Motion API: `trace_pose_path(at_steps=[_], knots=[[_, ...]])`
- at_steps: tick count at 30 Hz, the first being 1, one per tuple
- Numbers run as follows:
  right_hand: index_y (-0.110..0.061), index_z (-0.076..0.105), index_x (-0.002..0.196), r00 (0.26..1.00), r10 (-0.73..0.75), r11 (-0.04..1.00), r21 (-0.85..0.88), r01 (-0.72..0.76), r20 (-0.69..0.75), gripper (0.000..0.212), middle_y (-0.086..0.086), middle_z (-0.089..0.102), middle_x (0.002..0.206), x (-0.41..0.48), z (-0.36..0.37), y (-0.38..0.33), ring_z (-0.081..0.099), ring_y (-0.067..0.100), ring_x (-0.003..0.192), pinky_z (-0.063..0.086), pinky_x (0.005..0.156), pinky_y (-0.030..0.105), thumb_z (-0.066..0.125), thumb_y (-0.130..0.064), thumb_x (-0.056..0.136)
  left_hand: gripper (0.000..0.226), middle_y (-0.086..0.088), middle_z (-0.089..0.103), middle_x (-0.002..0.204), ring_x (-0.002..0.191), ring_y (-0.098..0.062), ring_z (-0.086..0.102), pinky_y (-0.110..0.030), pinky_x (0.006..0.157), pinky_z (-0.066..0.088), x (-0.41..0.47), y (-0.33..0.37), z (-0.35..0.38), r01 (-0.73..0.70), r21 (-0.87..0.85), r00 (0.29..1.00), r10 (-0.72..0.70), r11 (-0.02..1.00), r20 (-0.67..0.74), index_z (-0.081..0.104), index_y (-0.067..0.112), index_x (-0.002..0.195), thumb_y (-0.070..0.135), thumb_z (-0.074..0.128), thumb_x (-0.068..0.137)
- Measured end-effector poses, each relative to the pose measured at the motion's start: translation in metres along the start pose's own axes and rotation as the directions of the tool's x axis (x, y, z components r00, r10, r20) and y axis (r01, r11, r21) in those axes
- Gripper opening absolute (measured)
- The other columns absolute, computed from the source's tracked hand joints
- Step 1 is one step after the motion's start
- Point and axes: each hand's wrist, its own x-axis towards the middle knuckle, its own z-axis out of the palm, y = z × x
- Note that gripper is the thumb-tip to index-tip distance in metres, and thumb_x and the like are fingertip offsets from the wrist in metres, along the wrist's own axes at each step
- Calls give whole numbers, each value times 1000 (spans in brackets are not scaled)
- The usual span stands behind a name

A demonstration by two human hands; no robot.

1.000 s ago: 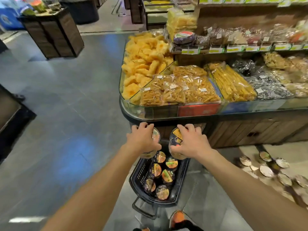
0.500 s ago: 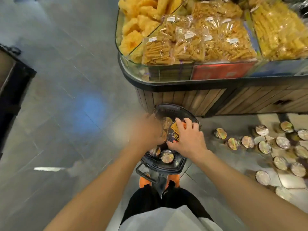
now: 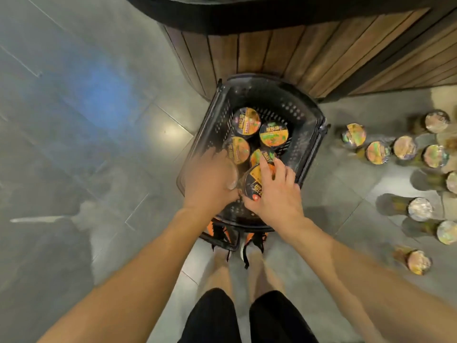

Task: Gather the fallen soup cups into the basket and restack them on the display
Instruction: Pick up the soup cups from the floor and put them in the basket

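Risk: right hand (image 3: 274, 194) grips a cup (image 3: 252, 183) over the basket (image 3: 306, 144); left hand (image 3: 210, 179) is blurred, grip unclear. Releasing high may topple the packed cups (image 3: 273, 134).

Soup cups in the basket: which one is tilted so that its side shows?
The cup nearest the person, gripped by the right hand. Its black and orange side shows; the cups beyond it show only lids.

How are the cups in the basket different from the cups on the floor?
The cups in the basket sit packed together, touching; the cups on the floor are scattered, mostly apart. The basket cups' lids look bright orange; the floor cups' lids look paler and shiny. Both are round cups with lids up.
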Motion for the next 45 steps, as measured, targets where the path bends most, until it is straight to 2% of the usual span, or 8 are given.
trace_pose_path(at_steps=[10, 15, 20, 24, 29, 36, 41, 45], knots=[[-20, 7, 163, 987, 96, 995, 4, -98, 126, 108, 12, 7, 165, 80, 154, 14, 17, 42, 149, 41, 110, 60, 69, -63, 86, 108, 1, 12, 167, 153, -36, 10, -57, 121, 26, 91, -50, 145, 45, 11, 991, -46, 999, 123, 15, 32, 159, 56, 79, 75], [-17, 11, 162, 980, 146, 988, 27, -151, 133, 107, 16, 12, 163, 103, 202, 18, 20, 41, 146, 47, 104, 61, 70, -63, 85, 109, -2, 18, 163, 144, -38, 26, -58, 110, 39, 114, -60, 190, 38, 38, 991, -42, 999, 127, 21, 28, 157, 54, 84, 71], [-24, -2, 161, 952, 192, 973, 82, -217, 240, 109, 9, -6, 166, 125, 233, 18, 3, 39, 152, 30, 118, 60, 72, -56, 88, 112, -2, 13, 159, 145, -40, 23, -57, 107, 46, 129, -69, 216, 97, 32, 966, -102, 995, 239, 15, 26, 155, 46, 87, 71], [-23, -1, 161, 949, 215, 966, 96, -242, 233, 109, 10, -7, 166, 133, 252, 15, 2, 41, 153, 28, 120, 60, 75, -51, 88, 117, -3, 14, 160, 148, -41, 20, -54, 107, 47, 138, -72, 232, 116, 41, 955, -123, 992, 271, 11, 23, 156, 46, 89, 71], [-21, 6, 161, 956, 238, 965, 67, -252, 172, 110, 12, -2, 160, 138, 261, 15, 10, 43, 150, 32, 117, 59, 80, -49, 84, 123, -3, 11, 159, 149, -39, 18, -56, 111, 44, 148, -69, 244, 110, 54, 948, -121, 992, 294, 6, 21, 155, 45, 91, 69], [-20, 5, 160, 949, 239, 961, 92, -262, 205, 109, 10, -5, 160, 136, 253, 15, 13, 43, 150, 31, 118, 60, 79, -48, 85, 126, -5, 4, 165, 152, -35, 14, -53, 114, 40, 136, -68, 233, 97, 101, 945, -123, 990, 304, -2, 18, 159, 54, 84, 74], [-20, 5, 162, 962, 229, 963, 106, -246, 148, 91, 8, 10, 163, 121, 218, 17, 19, 36, 148, 32, 118, 55, 57, -56, 97, 108, -5, 10, 167, 151, -33, 18, -52, 120, 30, 114, -61, 201, 6, 121, 973, -34, 993, 228, 3, 18, 160, 62, 68, 86], [-14, 24, 159, 978, 206, 974, 90, -208, 32, 83, 13, 34, 155, 102, 173, 19, 36, 39, 138, 44, 105, 57, 58, -52, 94, 94, -5, 13, 169, 156, -34, 8, -54, 125, 15, 98, -46, 159, -54, 149, 970, 16, 987, 242, 8, 20, 162, 66, 52, 93]])
